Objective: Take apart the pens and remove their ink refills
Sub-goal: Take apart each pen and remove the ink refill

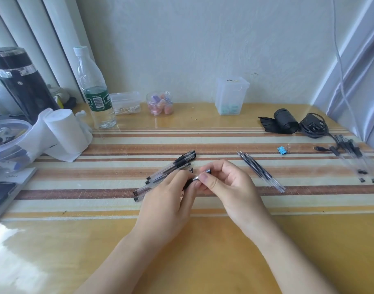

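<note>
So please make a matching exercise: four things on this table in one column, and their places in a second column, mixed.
Things:
1. removed ink refills
2. blue binder clip
3. water bottle
4. pens still assembled

Places:
a. back left, standing upright
b. right of the right hand, lying in a bundle
c. beside the left hand, partly under it
d. beyond the refills, further right

Pairs: 1-b, 2-d, 3-a, 4-c

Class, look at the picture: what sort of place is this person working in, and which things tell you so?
Probably a desk at home, against a wall: a water bottle, a tub of cotton swabs and a roll of black bags share the striped tabletop with the pens.
</note>
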